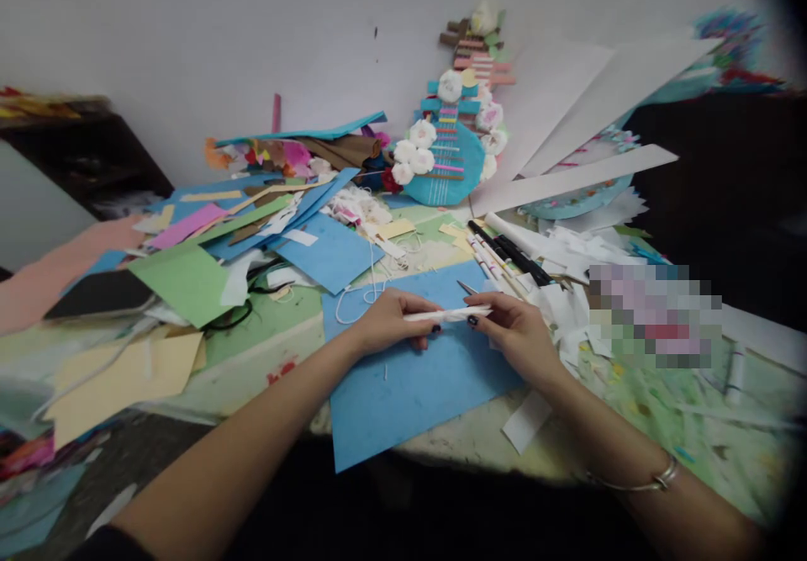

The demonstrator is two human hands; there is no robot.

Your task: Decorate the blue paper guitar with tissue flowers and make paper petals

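Observation:
A thin white paper strip (450, 315), rolled or folded lengthwise, is held level between my two hands. My left hand (396, 319) pinches its left end, and my right hand (508, 325) grips the other end with thumb and fingers. Below them lies a blue paper sheet (416, 401) with its front corner hanging past the table edge. A pointed metal tip (466, 288) shows just beyond my right fingers; what it belongs to is hidden. White string (345, 304) curls on the sheet beyond my left hand.
A blue guitar-shaped paper craft (450, 166) with white flowers leans on the wall. Black markers (520, 256) and paper sticks lie beyond my right hand. Coloured sheets, including green paper (180, 283), pile up at left. White scraps (571, 313) cover the right side.

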